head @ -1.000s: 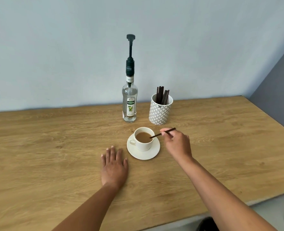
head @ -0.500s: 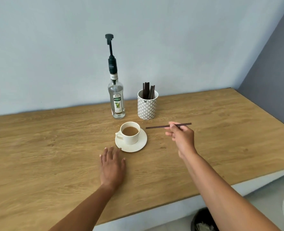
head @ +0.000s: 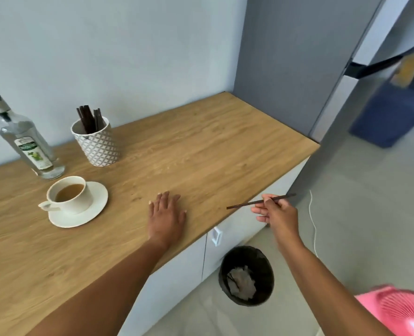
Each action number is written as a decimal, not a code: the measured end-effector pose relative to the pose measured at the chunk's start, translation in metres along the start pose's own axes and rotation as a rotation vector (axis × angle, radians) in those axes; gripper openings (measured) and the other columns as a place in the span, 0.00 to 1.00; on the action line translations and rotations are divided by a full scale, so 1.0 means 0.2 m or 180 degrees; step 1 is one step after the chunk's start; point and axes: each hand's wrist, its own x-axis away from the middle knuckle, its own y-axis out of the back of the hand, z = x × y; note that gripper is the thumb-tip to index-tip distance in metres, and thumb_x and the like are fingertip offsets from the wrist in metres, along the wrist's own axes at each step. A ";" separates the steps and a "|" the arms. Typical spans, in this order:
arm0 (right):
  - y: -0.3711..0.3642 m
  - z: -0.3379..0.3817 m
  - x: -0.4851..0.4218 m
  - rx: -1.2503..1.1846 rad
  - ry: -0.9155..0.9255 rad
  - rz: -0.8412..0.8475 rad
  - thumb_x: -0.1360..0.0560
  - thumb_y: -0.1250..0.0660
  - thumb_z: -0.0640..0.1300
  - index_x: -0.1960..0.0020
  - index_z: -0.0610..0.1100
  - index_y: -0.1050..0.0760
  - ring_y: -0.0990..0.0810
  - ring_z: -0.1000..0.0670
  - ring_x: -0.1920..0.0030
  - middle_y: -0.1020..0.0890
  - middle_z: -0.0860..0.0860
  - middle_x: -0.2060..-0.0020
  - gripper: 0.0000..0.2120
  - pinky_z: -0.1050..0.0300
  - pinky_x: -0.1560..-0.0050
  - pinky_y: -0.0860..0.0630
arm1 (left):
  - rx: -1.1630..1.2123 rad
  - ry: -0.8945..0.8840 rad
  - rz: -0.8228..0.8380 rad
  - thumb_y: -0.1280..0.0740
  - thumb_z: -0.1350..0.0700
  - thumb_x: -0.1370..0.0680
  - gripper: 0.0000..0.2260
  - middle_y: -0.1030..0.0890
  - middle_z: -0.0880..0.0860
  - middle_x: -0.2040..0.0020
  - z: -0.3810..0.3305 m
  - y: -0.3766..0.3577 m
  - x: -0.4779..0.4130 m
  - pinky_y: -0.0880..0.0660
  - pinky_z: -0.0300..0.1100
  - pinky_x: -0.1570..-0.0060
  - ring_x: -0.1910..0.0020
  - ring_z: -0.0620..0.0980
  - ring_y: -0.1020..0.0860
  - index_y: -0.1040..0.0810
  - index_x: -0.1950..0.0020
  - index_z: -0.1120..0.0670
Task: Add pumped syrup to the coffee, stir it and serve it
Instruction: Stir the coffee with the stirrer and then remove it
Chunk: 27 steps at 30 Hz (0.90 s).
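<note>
A white cup of coffee (head: pixel 70 194) stands on a white saucer (head: pixel 95 207) at the left of the wooden counter (head: pixel 201 146). Behind it is the clear syrup bottle (head: pixel 27 147) with a dark pump, its top cut off by the frame edge. My right hand (head: pixel 277 213) pinches a dark stir stick (head: pixel 261 202) and hangs past the counter's front edge, above the floor. My left hand (head: pixel 167 215) lies flat, palm down, on the counter to the right of the saucer, holding nothing.
A patterned white pot (head: pixel 96 144) with several dark stir sticks stands behind the cup. A black waste bin (head: pixel 247 275) with crumpled paper sits on the floor below my right hand. White cabinet doors (head: pixel 225 236) are under the counter. A pink fan (head: pixel 404 311) is at bottom right.
My right hand lifted the stir stick out of the cup and carried it right, off the counter, over the floor. My view swung right and down. The left hand stayed flat.
</note>
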 end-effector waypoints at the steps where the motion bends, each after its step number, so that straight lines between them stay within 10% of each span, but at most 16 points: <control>1: 0.09 -0.03 -0.02 0.0017 -0.0051 -0.0101 0.21 0.35 0.41 0.49 0.43 0.22 0.13 0.48 0.61 0.15 0.41 0.58 0.04 0.54 0.61 0.19 | -0.0023 0.0046 0.0056 0.44 0.41 0.18 0.26 0.42 0.56 0.18 -0.04 -0.03 -0.02 0.56 0.56 0.20 0.18 0.56 0.50 0.38 0.21 0.49; 9: 0.45 -0.40 -0.17 0.0883 -0.0481 -0.0536 0.22 0.38 0.37 0.54 0.48 0.21 0.15 0.52 0.60 0.15 0.46 0.53 0.09 0.55 0.56 0.20 | -0.0357 0.0338 -0.0155 0.52 0.38 0.18 0.27 0.40 0.54 0.18 -0.13 -0.16 -0.08 0.55 0.60 0.20 0.18 0.55 0.49 0.39 0.21 0.47; 17: 0.42 -0.62 -0.29 0.1852 -0.0832 -0.0207 0.23 0.41 0.38 0.37 0.44 0.25 0.20 0.43 0.43 0.18 0.44 0.41 0.16 0.45 0.38 0.24 | -0.0481 0.0358 -0.0170 0.54 0.38 0.18 0.28 0.41 0.54 0.18 -0.15 -0.16 -0.08 0.55 0.59 0.20 0.18 0.55 0.49 0.40 0.20 0.47; 27: 0.33 -0.54 -0.28 0.1674 -0.0548 -0.0180 0.21 0.41 0.40 0.40 0.47 0.23 0.19 0.46 0.43 0.19 0.47 0.40 0.13 0.49 0.41 0.22 | -0.0574 0.0388 -0.0090 0.57 0.37 0.19 0.29 0.41 0.54 0.18 -0.14 -0.17 -0.09 0.55 0.59 0.20 0.18 0.55 0.49 0.41 0.20 0.47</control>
